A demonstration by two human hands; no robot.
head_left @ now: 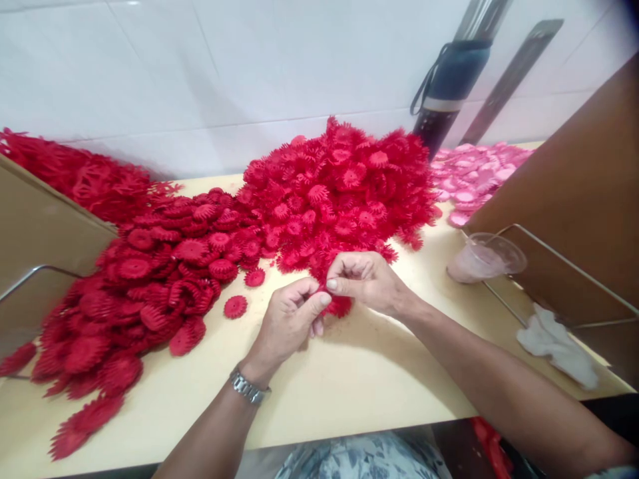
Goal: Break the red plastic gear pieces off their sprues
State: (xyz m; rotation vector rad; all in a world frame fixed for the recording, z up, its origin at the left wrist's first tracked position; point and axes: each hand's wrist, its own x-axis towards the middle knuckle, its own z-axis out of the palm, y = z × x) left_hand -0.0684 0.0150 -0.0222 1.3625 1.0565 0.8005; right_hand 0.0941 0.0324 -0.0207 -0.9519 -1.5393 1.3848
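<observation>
from the left, we see a slumping heap of red discs (134, 269); a sleeve-less nudge could slide it into the work, since its edge is loose. our left hand (294, 313) is pinched closed, thumb to forefinger, on a small red piece (322, 284), which sits between both hands' fingertips, above the table (309, 399) and just before the flowers (344, 186). pulled too hard from both sides, it could tear or spring away, and so near that heap it would be easily lost. we cannot tell its long axis or which way it points: fingers cover nearly all of it. our right hand (367, 283) is likewise pinched shut on it, its fingertips turned leftward. further right stands an open cup (482, 259); an outward swing of our forearm might knock it over.
</observation>
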